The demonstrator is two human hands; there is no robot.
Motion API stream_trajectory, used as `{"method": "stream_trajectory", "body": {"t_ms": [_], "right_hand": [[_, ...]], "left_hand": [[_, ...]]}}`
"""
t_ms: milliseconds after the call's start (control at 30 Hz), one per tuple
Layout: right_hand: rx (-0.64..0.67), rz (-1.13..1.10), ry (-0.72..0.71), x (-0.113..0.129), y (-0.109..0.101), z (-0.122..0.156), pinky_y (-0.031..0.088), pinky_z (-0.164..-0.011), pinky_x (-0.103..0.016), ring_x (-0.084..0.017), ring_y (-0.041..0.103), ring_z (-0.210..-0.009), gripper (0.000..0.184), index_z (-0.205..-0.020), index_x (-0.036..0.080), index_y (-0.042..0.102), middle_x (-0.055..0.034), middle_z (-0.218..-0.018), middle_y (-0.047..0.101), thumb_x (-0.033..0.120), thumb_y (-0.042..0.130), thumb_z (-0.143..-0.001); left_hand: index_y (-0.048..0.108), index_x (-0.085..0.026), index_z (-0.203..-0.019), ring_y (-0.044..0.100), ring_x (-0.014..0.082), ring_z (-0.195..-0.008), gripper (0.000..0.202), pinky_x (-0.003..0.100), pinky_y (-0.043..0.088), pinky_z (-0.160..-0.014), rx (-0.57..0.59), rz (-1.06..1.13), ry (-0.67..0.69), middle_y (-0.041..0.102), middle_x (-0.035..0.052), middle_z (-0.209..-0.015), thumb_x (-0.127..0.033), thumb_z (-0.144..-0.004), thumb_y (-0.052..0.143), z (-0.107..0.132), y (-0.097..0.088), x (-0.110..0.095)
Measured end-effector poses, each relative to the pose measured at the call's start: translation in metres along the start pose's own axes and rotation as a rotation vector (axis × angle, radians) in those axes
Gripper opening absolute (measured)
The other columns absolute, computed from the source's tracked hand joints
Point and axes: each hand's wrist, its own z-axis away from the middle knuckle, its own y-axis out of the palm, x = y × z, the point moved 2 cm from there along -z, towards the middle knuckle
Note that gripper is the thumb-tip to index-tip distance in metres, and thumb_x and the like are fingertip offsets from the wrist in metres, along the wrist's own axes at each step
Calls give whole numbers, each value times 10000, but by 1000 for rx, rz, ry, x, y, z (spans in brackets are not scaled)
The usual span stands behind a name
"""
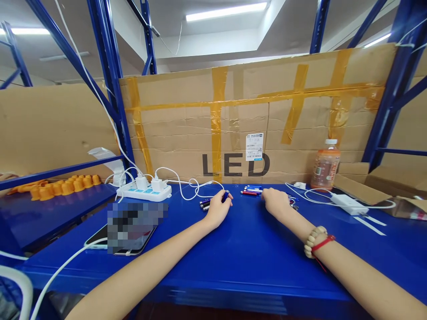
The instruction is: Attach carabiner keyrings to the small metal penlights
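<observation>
My left hand [218,208] rests on the blue table [247,253], fingers curled round a small dark blue tube-like item [226,195] plugged to a white cable [196,189]. More small blue and purple tubes [204,204] lie just left of it. My right hand [276,202] lies loosely closed beside a row of blue and red tubes [251,190]; whether it holds anything is hidden. A bead bracelet and red string [316,242] circle my right wrist.
A white power strip with chargers [145,189] sits at the left, a phone on a cable [128,238] nearer me. A drink bottle [325,165], a white adapter [348,204] and cardboard boxes [363,180] stand right. Orange parts [63,186] line a side shelf. A taped cardboard wall [253,129] is behind.
</observation>
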Motion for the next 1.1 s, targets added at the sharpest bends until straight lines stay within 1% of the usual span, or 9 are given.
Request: {"method": "stream_trajectory", "body": {"t_ms": [133,267,400,533,633,767,867,967,1100], "right_hand": [[-45,-32,-29,2,-1,0,388,-663,-270,-232,587,-907,248,-911,140,631,-131,-955,629,48,476,-741],[-65,-48,-32,4,2,-2,387,-646,-269,-223,593,-884,254,-902,158,633,-111,-938,635,50,464,-745],[-75,-37,-6,2,3,-4,390,-650,-281,-244,590,-894,228,-920,139,625,-125,-959,629,73,491,-748],[-76,-52,-8,2,0,-2,392,-662,-273,-229,592,-890,231,-936,153,617,-117,-944,634,80,504,-748],[-82,-34,-11,4,0,0,395,-685,-281,-235,579,-916,229,-959,143,607,-133,-976,621,120,541,-742],[-66,-24,-15,7,2,0,401,-683,-288,-242,578,-917,188,-913,134,623,-144,-974,619,137,538,-746],[-63,-42,-20,7,2,0,403,-674,-283,-236,587,-900,184,-889,143,635,-130,-964,629,117,532,-740],[-64,-87,-40,7,3,0,403,-669,-273,-223,589,-893,182,-871,166,643,-96,-946,641,117,527,-739],[-83,-127,-56,8,4,1,400,-668,-260,-215,583,-901,188,-879,180,641,-77,-944,643,126,538,-730]], "left_hand": [[483,-164,-733,467,79,-529,116,182,345,-489,0,1,-5,525,-13,-622,-126,-711,376,0,0,1],[480,-167,-731,468,79,-533,111,185,343,-498,-4,1,-13,525,-15,-624,-130,-706,379,-1,0,3],[479,-169,-733,466,79,-534,112,183,340,-495,-4,4,-12,524,-16,-627,-132,-708,376,-2,0,3],[481,-167,-730,470,80,-533,112,182,344,-492,-3,0,-9,528,-16,-623,-127,-709,378,-2,0,3],[488,-162,-728,475,81,-531,120,181,351,-493,-9,-6,-5,528,-14,-615,-116,-704,380,-2,-1,2],[491,-165,-717,475,82,-532,118,185,361,-508,-19,-10,3,528,-16,-608,-115,-702,384,-2,-1,2],[491,-169,-715,475,84,-538,121,193,368,-529,-16,-13,4,527,-18,-609,-120,-703,382,-2,-1,2],[492,-171,-720,479,88,-551,122,199,369,-541,-13,-22,3,527,-17,-615,-126,-703,380,-1,-1,2],[505,-170,-699,502,107,-616,123,210,382,-574,-9,-32,36,523,-12,-632,-126,-696,390,0,-1,-2]]}}
